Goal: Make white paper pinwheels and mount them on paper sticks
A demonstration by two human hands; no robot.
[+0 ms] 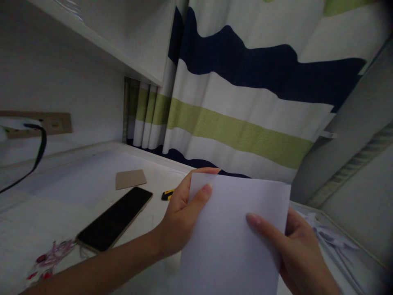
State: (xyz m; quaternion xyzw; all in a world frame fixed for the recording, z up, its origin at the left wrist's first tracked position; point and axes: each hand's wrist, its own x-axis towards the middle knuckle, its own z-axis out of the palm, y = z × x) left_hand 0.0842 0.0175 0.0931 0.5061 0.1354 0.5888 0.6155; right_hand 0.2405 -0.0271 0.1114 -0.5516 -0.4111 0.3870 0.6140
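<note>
A plain white sheet of paper [233,233] is held up in front of me, its lower end running out of the picture. My left hand [184,213] grips its upper left corner, thumb on the near face and fingers behind. At the right edge my right hand [294,246] pinches it the same way, its thumb lying on the near face and the other fingers mostly hidden behind. Whether it is one sheet or several I cannot tell. Beyond my left wrist, partly covered by that hand, lies a small yellow and black object [167,195].
A dark-screened phone [115,219] with a beaded strap [55,256] lies left on the white desk [98,180]. Behind it is a beige card [131,179]. A striped curtain [239,119] hangs at the back, a shelf [123,53] juts out overhead, and papers [331,237] lie at right.
</note>
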